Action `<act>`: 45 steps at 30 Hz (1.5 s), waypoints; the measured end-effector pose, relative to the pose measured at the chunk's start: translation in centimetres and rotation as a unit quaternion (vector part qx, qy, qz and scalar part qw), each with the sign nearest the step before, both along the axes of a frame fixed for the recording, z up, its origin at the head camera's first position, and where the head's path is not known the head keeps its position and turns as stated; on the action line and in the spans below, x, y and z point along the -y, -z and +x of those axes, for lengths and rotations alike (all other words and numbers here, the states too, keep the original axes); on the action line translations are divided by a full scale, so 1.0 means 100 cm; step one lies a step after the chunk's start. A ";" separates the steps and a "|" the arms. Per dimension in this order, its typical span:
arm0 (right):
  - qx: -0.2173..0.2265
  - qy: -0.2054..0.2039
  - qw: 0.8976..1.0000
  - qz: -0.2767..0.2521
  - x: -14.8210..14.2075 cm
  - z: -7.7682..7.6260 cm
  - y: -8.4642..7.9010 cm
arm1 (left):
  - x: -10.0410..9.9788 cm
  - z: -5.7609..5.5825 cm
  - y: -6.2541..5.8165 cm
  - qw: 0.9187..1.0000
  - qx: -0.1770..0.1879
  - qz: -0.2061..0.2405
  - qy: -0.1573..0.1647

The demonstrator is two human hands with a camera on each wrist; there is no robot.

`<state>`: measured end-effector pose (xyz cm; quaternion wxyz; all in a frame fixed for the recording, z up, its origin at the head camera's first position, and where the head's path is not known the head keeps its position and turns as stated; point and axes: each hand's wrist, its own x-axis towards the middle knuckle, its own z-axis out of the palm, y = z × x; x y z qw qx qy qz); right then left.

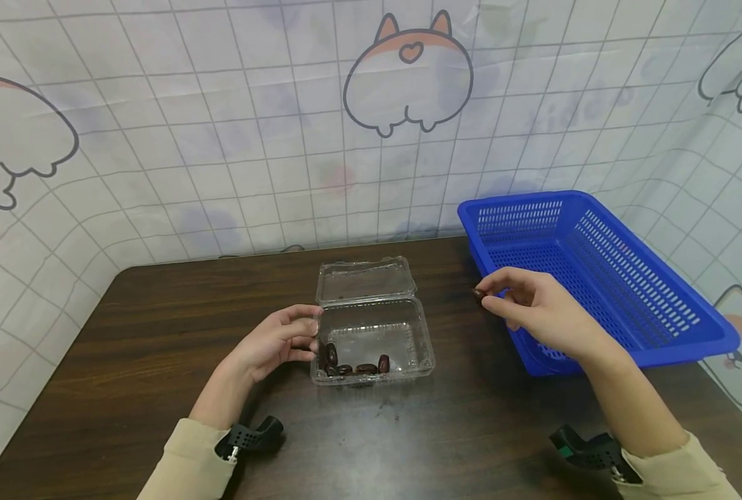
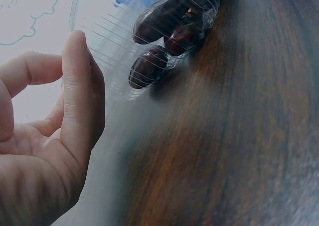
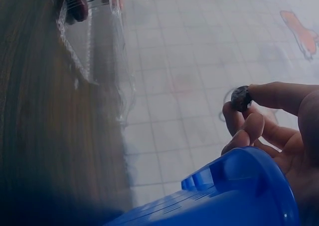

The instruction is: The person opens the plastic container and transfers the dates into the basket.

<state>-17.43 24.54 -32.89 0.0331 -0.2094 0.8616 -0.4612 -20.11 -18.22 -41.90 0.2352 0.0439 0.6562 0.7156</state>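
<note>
White sheeting, printed with grid lines and cartoon animals, backed a dark brown wood-grain worktop; a small, dark, glossy date was held above the worktop, pinched between thumb and fingertips of the right hand, by the left rim of a blue perforated plastic basket near the right edge; well apart, the left hand, fingers loosely bent, gripping nothing, touched the left wall of a clear plastic hinged box; oblong, reddish-brown dates lined its near side.
</note>
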 end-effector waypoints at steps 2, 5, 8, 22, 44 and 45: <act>0.000 0.003 1.000 0.001 -0.001 0.000 0.000 | 0.000 0.000 0.000 1.000 0.000 0.000 0.000; 0.003 0.010 1.000 0.002 -0.004 -0.001 -0.001 | 0.000 0.000 0.000 1.000 -0.001 -0.001 0.000; 0.007 0.015 1.000 0.001 -0.006 -0.001 -0.002 | 0.000 0.000 0.000 1.000 -0.001 -0.003 0.000; -0.002 0.034 0.999 0.000 -0.017 0.001 -0.008 | 0.001 0.000 -0.001 1.000 -0.004 -0.003 0.003; -0.015 0.051 0.999 0.011 -0.039 0.000 -0.005 | 0.001 -0.001 0.001 1.000 -0.003 -0.002 0.005; -0.016 0.051 0.999 0.011 -0.040 -0.001 -0.005 | 0.001 -0.001 0.000 1.000 -0.003 -0.001 0.005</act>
